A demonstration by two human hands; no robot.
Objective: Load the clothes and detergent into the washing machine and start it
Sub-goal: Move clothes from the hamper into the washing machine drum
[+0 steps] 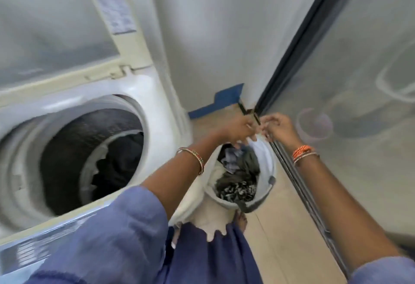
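Observation:
A top-loading washing machine (143, 95) fills the left, its lid (56, 25) raised; dark clothes (121, 166) lie in the drum. A white bucket (271, 160) of clothes (238, 180) stands on the floor at centre. A white cloth (199, 198) hangs over its near rim. Above the bucket's far rim my left hand (238, 128) and my right hand (278, 126) meet, fingers curled, pinching the top of the white cloth. The image is blurred, so the exact grip is unclear.
A white wall (224, 36) rises behind, with blue trim (224, 99) at its base. A dark-framed frosted sliding door (359, 81) runs along the right. Beige floor tiles (280, 227) lie between bucket and door. My blue garment (202, 256) hangs at the bottom.

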